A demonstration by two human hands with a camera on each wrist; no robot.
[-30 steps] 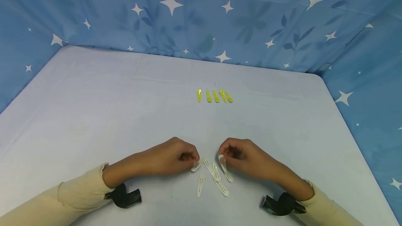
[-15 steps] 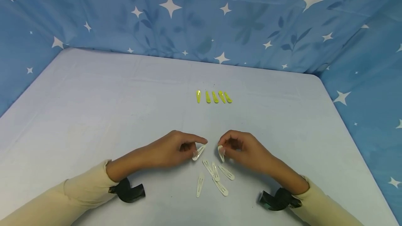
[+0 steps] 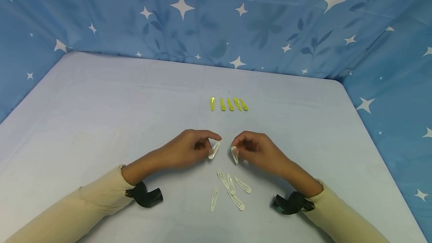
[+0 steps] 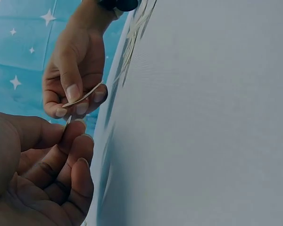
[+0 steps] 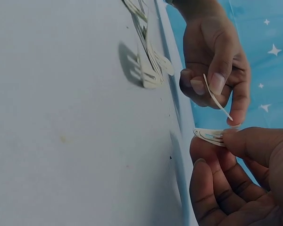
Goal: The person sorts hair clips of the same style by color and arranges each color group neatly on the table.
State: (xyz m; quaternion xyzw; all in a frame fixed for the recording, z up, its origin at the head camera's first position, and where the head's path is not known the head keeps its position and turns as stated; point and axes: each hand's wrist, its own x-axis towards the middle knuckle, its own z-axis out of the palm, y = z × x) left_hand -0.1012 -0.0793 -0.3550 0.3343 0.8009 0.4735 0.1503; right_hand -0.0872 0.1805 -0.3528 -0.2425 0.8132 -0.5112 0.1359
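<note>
No text, label, brand, number or sign is legible in the head view or in either wrist view.

The white clip [image 3: 213, 152] in my left hand [image 3: 185, 149] looks smooth and faintly glossy, perhaps coated metal, though it's too small to be sure. Beyond that hand, yellow clips [image 3: 230, 105] shine. Beneath, the cloth-covered desk [image 3: 101, 123] looks matt, like my woven sleeve [image 3: 77, 209].
</note>
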